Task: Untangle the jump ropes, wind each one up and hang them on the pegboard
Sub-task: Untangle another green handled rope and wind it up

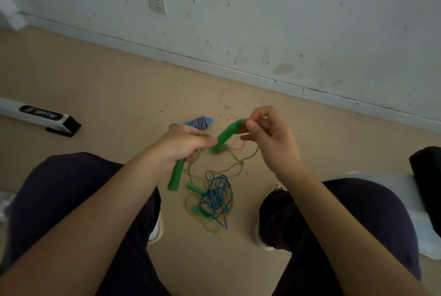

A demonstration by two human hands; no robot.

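My left hand (181, 146) grips one green jump-rope handle (176, 177), whose lower end sticks out below the fist. My right hand (267, 133) pinches the top of a second green handle (226, 134) between thumb and fingers. A thin green cord (238, 164) hangs from the handles down to a tangle of blue and green cord (216, 197) on the floor between my feet. More green handles lie in that tangle. A wound blue-and-white rope (201, 122) with blue handles lies on the floor beyond my hands.
A white bar with a black end cap and a logo (40, 115) lies on the floor at the left. The scuffed white wall with a socket (157, 2) runs behind. My knees and shoes (156, 229) flank the tangle. A black object (427, 176) sits at the right edge.
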